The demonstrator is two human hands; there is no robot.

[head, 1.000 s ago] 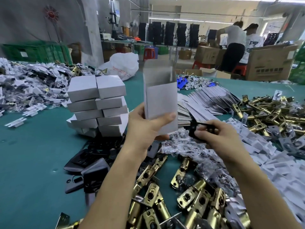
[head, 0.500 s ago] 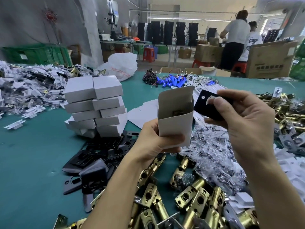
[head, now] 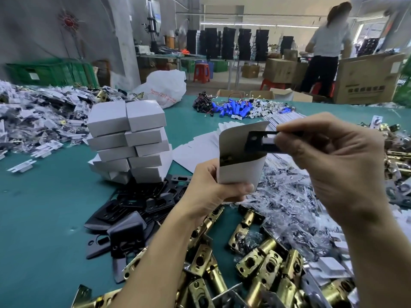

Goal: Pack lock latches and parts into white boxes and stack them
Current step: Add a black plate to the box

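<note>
Centre frame: left hand [head: 209, 192] grip holds open white box [head: 240, 172] upright. Right hand [head: 338, 165] grip pinches black plate [head: 258, 142] at its mouth. Judgement: tilt plate edge-first, lower it straight in.

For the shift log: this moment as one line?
left hand: holds open white box | right hand: pinches black plate over box mouth | step: plate insertion

Factory floor: latch heaps [head: 264, 265], cartons [head: 367, 78].
</note>
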